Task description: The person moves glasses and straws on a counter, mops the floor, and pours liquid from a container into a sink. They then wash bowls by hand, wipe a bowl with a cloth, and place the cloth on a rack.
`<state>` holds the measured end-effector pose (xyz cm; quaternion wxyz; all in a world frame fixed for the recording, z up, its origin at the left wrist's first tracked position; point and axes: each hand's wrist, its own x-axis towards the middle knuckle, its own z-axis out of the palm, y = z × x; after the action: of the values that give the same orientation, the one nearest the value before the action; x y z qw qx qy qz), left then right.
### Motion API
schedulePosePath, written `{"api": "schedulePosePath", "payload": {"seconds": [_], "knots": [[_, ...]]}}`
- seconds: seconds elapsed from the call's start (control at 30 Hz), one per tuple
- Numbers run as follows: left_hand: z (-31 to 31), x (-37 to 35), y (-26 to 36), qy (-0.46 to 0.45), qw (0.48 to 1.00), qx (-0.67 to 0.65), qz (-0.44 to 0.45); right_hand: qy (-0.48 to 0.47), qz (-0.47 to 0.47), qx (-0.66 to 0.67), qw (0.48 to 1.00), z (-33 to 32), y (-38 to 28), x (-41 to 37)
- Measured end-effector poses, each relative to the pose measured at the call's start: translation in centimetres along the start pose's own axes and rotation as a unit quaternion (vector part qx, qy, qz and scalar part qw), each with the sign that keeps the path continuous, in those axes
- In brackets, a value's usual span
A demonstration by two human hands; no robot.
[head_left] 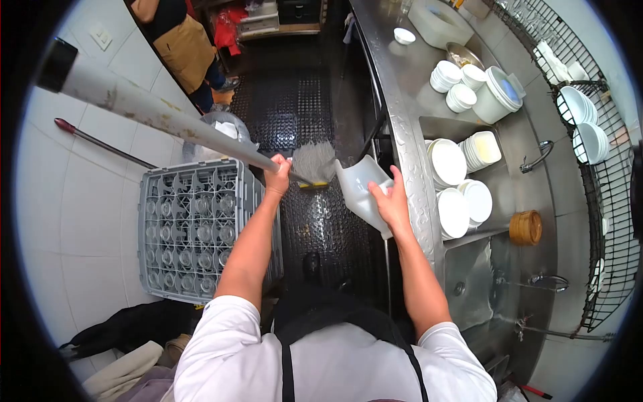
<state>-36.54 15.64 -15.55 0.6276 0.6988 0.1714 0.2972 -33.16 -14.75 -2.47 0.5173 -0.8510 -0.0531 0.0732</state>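
Note:
My left hand (277, 175) is closed around the long grey pole of a mop (313, 159). The mop's pale stringy head, with a yellow band, rests on the dark floor mat, while the pole's dark-tipped other end rises to the upper left. A white plastic scoop (358, 194) is held in my right hand (392, 201), its wide mouth tilted away from me. The scoop hangs over the floor beside the metal counter edge. Whatever is inside it does not show clearly. Part of its handle is hidden by my fingers.
Left, a grey rack (191, 231) holds several glasses. Right, the steel counter (395, 80) carries bowls and a lidded tub (499, 94); stacked white dishes (449, 161) stand in a sink. Another person's apron (184, 53) shows at the upper left. A wire shelf (609, 201) lines the right wall.

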Motion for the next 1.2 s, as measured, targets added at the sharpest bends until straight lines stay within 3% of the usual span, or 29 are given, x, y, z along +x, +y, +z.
{"api": "schedulePosePath", "payload": {"seconds": [0.03, 0.1, 0.17, 0.27, 0.3, 0.47, 0.5, 0.53, 0.6, 0.73, 0.77, 0.83, 0.9, 0.97, 1.0, 1.03, 1.07, 1.13, 1.2], "knots": [[0.0, -0.3, -0.5, -0.001, 1.0, -0.013, 0.003, 0.043, -0.069, -0.015, 0.997, -0.8, 0.2, -0.6], [0.2, -1.5, 0.4, -0.006, 1.0, -0.004, -0.002, 0.042, -0.067, 0.041, 0.996, -4.9, -4.0, -3.9], [0.2, -2.6, 0.5, -0.012, 1.0, -0.01, 0.0, 0.073, -0.091, 0.04, 0.992, -9.2, -3.8, -6.2], [-0.1, -4.1, 0.6, -0.02, 1.0, 0.015, -0.007, 0.107, -0.023, 0.121, 0.987, -16.3, -2.6, -10.3], [-0.2, -4.3, 0.8, -0.023, 0.999, 0.028, -0.009, 0.15, -0.057, 0.119, 0.98, -18.3, -1.1, -11.4], [-0.1, -4.9, 0.1, 0.002, 0.998, 0.057, -0.014, 0.277, 0.011, -0.056, 0.959, -27.1, 6.2, -18.2], [0.1, -5.2, 0.3, 0.013, 0.999, 0.05, -0.011, 0.297, 0.043, -0.047, 0.953, -28.5, 5.9, -19.2], [0.3, -5.5, 0.4, 0.022, 0.999, 0.033, -0.015, 0.293, 0.136, -0.096, 0.942, -29.6, 3.5, -20.2], [0.4, -5.5, -0.1, 0.041, 0.999, 0.012, -0.013, 0.291, 0.184, -0.203, 0.917, -31.1, 3.9, -20.9], [0.2, -5.6, -1.2, 0.057, 0.998, 0.003, -0.006, 0.272, 0.053, -0.438, 0.855, -36.6, 17.3, -22.6], [0.2, -5.7, -1.2, 0.057, 0.998, 0.0, -0.005, 0.256, 0.028, -0.495, 0.83, -36.5, 17.1, -22.3], [0.1, -6.3, -1.0, 0.055, 0.998, 0.008, -0.021, 0.126, 0.315, -0.355, 0.871, -35.5, 12.1, -21.8], [0.0, -6.5, -0.6, 0.05, 0.998, 0.009, -0.022, 0.069, 0.476, -0.265, 0.836, -33.9, 7.5, -20.7], [0.0, -7.2, 0.0, 0.039, 0.999, 0.008, -0.01, -0.051, 0.387, -0.458, 0.799, -36.3, 13.6, -21.3], [-0.1, -7.2, 0.1, 0.032, 0.999, -0.003, -0.001, 0.014, 0.343, -0.265, 0.901, -36.3, 15.5, -23.0], [-0.2, -6.8, 0.5, 0.027, 1.0, 0.01, 0.004, 0.078, 0.284, -0.056, 0.954, -36.1, 16.8, -24.8], [-0.4, -6.3, 0.3, 0.028, 1.0, 0.003, 0.002, 0.139, 0.21, 0.154, 0.955, -35.6, 17.2, -25.5], [-0.7, -4.7, 0.0, 0.021, 1.0, -0.006, -0.007, 0.111, 0.29, -0.084, 0.947, -35.7, 18.2, -22.4], [-1.5, -2.7, 0.3, 0.004, 1.0, -0.005, -0.024, 0.075, 0.353, -0.319, 0.876, -36.1, 19.4, -17.8]]}}
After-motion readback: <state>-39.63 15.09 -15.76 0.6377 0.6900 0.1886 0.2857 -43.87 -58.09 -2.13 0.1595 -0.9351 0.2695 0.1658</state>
